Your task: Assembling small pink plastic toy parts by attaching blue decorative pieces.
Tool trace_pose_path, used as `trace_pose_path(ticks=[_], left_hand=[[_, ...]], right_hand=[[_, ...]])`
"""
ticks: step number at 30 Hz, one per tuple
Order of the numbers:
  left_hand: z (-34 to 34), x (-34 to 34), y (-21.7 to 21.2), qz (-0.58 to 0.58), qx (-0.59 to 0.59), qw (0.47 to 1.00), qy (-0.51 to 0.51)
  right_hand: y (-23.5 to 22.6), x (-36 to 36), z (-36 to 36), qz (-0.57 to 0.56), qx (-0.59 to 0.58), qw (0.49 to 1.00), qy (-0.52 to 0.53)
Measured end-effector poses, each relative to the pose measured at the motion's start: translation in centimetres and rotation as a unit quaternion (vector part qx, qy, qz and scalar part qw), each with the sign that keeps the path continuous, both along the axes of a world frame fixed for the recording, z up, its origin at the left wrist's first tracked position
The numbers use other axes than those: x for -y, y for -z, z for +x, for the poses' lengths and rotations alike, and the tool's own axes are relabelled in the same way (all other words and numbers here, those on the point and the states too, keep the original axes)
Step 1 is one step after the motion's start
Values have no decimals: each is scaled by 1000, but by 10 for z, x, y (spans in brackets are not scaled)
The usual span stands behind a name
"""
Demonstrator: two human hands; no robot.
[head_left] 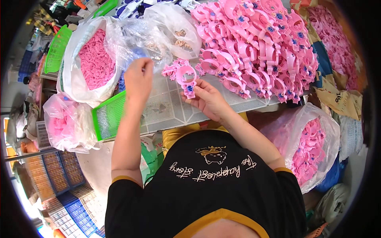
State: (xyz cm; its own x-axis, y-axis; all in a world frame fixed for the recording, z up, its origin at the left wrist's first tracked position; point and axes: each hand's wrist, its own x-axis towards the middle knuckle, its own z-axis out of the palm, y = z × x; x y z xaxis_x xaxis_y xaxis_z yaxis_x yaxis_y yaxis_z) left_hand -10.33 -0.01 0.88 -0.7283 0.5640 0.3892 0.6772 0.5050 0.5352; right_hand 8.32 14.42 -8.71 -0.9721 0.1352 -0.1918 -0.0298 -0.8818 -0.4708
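Note:
My right hand (208, 101) grips a pink plastic part (185, 73) with a round ring and a dark blue piece near its lower end, held over the near side of the table. To its left, my left hand (139, 79) is raised, with its fingers curled together; whatever may be between them is hidden. Small pink pieces (170, 70) lie beside the ring's upper left. Right behind my right hand rises a large heap of similar pink ring parts (258, 51), many bearing blue pieces.
Small pink pieces fill a white sack (68, 73) at the left, near a green basket (97, 122). Clear bags with small brownish pieces (181, 39) lie at the back of the grey table (168, 115). A bag of pink parts (309, 146) stands at the right.

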Motion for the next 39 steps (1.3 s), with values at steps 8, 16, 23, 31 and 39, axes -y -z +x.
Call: trace_pose_path(ticks=[8,16,23,31,39], left_hand=[[-87,-33,44,-306,-179,931,92],[-39,-19,18,-122,-90,984,93],[59,5,-3,-30,101,981,164],[69,-3,4,-14,76,983,164],[77,-6,8,-22,81,988,126]], right_hand=[[3,0,0,-2,-15,1000,-13],[-1,-3,-1,-37,-28,999,-18],[-1,-2,-1,-30,-28,999,-5],[-5,2,0,12,-35,999,9],[-4,3,2,41,-30,999,4]])
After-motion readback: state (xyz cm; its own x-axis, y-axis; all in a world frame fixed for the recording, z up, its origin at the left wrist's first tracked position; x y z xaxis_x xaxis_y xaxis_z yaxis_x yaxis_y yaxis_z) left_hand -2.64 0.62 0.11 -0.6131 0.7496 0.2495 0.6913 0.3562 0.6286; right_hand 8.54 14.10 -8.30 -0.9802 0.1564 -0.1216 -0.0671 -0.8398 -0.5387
